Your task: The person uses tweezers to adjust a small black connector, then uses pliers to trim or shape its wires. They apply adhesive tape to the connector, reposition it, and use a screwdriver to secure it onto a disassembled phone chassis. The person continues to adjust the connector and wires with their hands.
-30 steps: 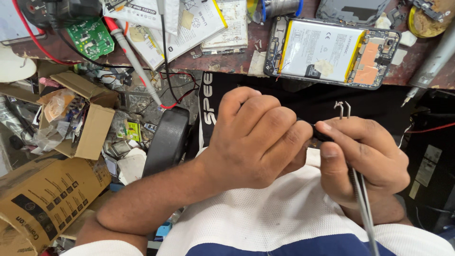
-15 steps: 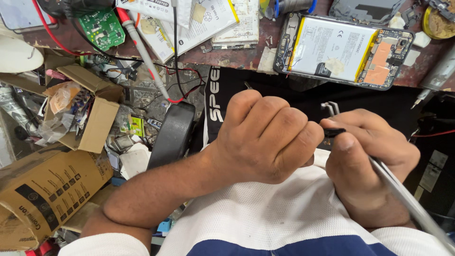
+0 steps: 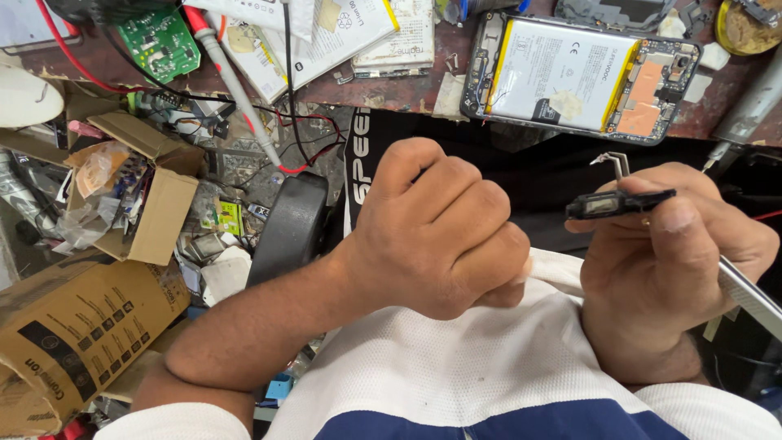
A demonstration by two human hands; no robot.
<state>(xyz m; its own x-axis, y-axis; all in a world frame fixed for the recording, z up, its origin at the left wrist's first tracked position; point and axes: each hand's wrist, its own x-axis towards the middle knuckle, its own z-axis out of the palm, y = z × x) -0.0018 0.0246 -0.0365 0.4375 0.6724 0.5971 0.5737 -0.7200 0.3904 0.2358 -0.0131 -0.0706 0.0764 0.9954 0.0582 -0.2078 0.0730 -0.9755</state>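
Small black part pinched for close work above the lap.

The right hand [image 3: 668,269] grips a small black component [image 3: 621,203] between thumb and fingers, tweezers [image 3: 737,281] tucked alongside, ready for use. The left hand [image 3: 444,228] is a closed fist; whether it holds anything is hidden. An opened phone [image 3: 582,73] lies on the worktop [image 3: 700,122].

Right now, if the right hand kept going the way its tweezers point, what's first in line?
The right hand aims its tweezers up-frame; first in line looks like the opened phone on the bench edge, though depth is unclear.
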